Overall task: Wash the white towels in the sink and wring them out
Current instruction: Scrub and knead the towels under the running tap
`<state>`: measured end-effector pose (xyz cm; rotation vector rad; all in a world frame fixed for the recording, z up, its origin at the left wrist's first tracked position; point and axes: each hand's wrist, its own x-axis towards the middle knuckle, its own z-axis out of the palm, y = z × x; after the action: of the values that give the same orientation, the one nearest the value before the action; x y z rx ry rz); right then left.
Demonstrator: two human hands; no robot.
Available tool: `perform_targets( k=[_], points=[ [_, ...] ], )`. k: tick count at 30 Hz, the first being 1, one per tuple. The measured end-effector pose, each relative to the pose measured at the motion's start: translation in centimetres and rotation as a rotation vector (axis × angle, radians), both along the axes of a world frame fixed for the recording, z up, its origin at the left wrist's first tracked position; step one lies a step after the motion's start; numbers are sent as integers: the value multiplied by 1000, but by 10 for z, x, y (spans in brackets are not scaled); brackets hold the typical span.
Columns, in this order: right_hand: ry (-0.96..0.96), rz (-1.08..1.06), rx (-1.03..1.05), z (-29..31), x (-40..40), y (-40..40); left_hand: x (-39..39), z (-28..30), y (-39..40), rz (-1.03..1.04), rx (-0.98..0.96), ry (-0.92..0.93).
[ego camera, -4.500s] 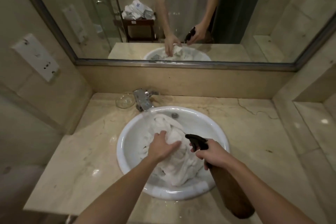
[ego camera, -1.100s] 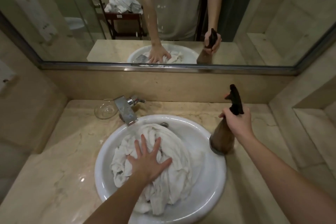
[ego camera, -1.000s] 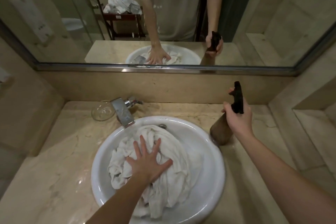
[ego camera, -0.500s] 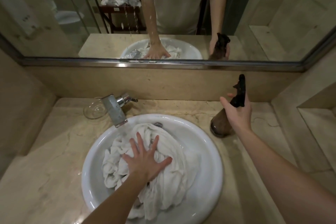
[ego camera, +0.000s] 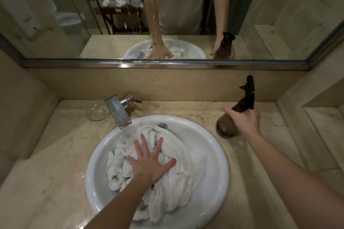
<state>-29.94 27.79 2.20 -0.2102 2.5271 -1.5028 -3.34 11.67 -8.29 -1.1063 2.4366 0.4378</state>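
A heap of wet white towels [ego camera: 176,178] lies crumpled in the round white sink [ego camera: 214,141]. My left hand [ego camera: 149,163] rests flat on top of the heap with its fingers spread, holding nothing. To the right of the sink a brown spray bottle [ego camera: 226,126] with a black trigger head stands on the marble counter. My right hand [ego camera: 243,119] is wrapped around its neck from behind, thumb stretched out to the left.
A chrome faucet [ego camera: 119,111] reaches over the sink's back left rim, with a clear glass dish [ego camera: 96,113] beside it. A wide mirror [ego camera: 186,5] runs along the back wall. A stepped marble ledge [ego camera: 320,117] bounds the counter on the right.
My right hand carried the spray bottle from over the sink to the counter at the right and set it down. My left hand went from gripping the towels to lying flat on them.
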Motion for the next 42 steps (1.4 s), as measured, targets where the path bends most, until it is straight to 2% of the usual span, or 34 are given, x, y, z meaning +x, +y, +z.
perform_targets(
  k=[3,6,8,10,13,18,23,29,34,38,42],
  points=[
    [8,-121,165,-12,24,0,7,1,-3,-1,45,56],
    [48,-342,178,-27,85,-2,23,5,-7,60,98,241],
    [153,-265,173,-46,131,-7,37,6,-9,220,75,458],
    [73,18,195,-63,165,-19,44,5,-13,402,11,555],
    [-177,439,332,-78,190,-46,48,0,-22,440,-30,443],
    [-134,628,617,-93,196,-89,47,-13,-37,332,15,357],
    [-192,572,707,-113,192,-117,44,-28,-51,303,-8,399],
    [-102,443,770,-135,186,-140,34,-59,-65,267,-205,517],
    [-22,422,756,-144,178,-146,28,-64,-73,240,-151,499],
    [-70,430,710,-144,169,-150,25,-62,-76,213,-129,544],
    [-74,434,607,-145,163,-145,26,-52,-82,211,24,482]
  ],
)
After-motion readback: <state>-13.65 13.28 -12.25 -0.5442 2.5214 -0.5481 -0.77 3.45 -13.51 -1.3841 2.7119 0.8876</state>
